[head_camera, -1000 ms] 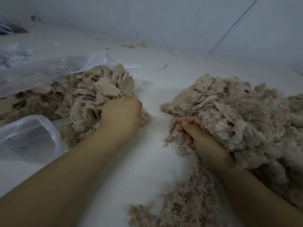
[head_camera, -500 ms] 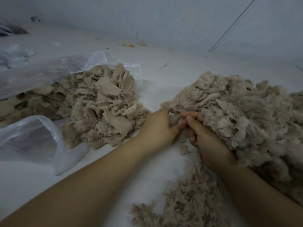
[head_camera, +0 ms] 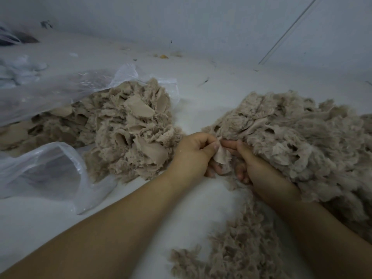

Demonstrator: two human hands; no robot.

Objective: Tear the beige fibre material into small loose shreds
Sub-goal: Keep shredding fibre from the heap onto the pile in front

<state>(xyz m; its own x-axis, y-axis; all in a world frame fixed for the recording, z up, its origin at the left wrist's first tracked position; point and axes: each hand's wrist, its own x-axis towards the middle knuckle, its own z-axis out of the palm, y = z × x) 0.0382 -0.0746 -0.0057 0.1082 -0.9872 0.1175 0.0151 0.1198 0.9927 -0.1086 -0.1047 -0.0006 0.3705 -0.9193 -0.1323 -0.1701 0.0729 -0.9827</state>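
A second ago the left hand (head_camera: 194, 153) was buried in the coarse pile (head_camera: 124, 127) at left of centre; it has since crossed to mid-frame and now meets the right hand (head_camera: 254, 164) at the edge of the shredded heap (head_camera: 298, 141) on the right. Between them sits a small flat piece (head_camera: 221, 157) of the beige fibre, the left thumb and forefinger pinching its top edge while the right fingers curl round its other side. This looks like the start of a tear: the grip is set and the piece seems whole. The next move likely calls for pulling the hands apart, then letting the bits fall onto the heap or the loose shreds (head_camera: 231, 248) at lower centre. A clear bag (head_camera: 46, 170) lies at lower left, and much of the coarse pile is not yet torn.
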